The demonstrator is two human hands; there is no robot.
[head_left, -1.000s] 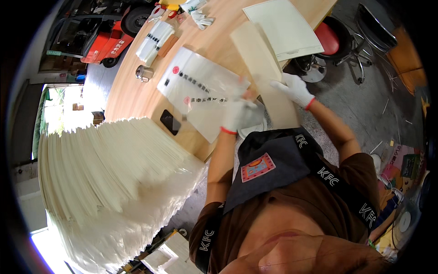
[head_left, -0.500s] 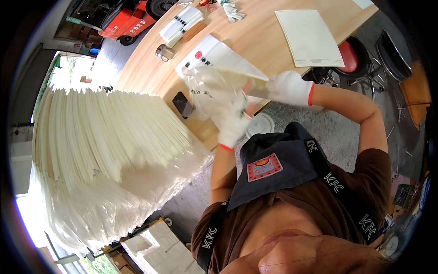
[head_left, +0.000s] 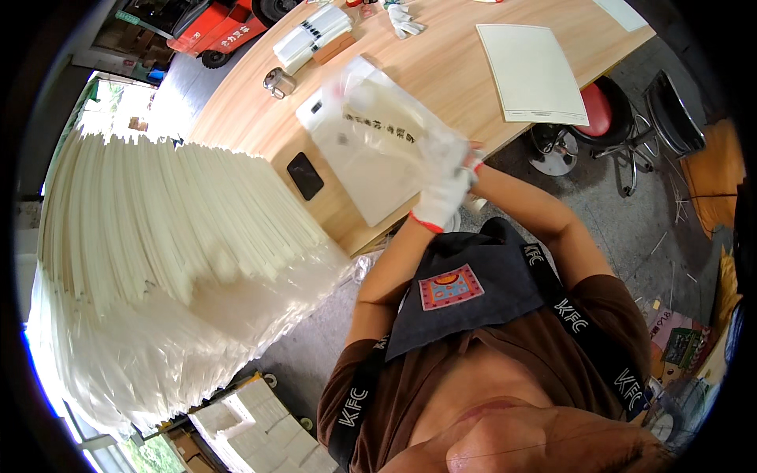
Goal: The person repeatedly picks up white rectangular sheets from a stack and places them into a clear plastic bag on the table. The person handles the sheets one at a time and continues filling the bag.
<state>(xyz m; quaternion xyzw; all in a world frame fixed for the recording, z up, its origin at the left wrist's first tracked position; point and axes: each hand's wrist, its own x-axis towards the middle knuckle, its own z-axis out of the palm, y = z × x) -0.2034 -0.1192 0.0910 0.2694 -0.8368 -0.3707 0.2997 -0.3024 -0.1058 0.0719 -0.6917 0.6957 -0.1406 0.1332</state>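
Translucent, glossy plastic makes up the large clear bag [head_left: 371, 150] that the hands are working on; it is blurred, with a row of dark printed marks across its middle and a small dark square near its upper left corner. It lies at the near edge of the light wooden table [head_left: 441, 71], over a flat white sheet, and its right end rises into the gloved hands.

A white knitted glove with a red cuff covers the left hand [head_left: 438, 197], which is closed on the bag's lower right end. The right hand [head_left: 471, 158] sits just behind it, mostly hidden, only a bit of white glove and red cuff showing; it touches the same end of the bag, but I cannot tell how tightly its fingers close.

Just left of the bag a flat black phone [head_left: 304, 175] lies on the wood grain. Farther off are a small round metal tin [head_left: 277, 82], a bundle of white folded bags [head_left: 311, 39] and a pale rectangular cardboard sheet [head_left: 530, 71]. To the person's left a tall fanned stack of cream sheets [head_left: 158, 260] stands beside the table, its edges ribbed. A red round stool [head_left: 593, 110] stands on the grey floor.
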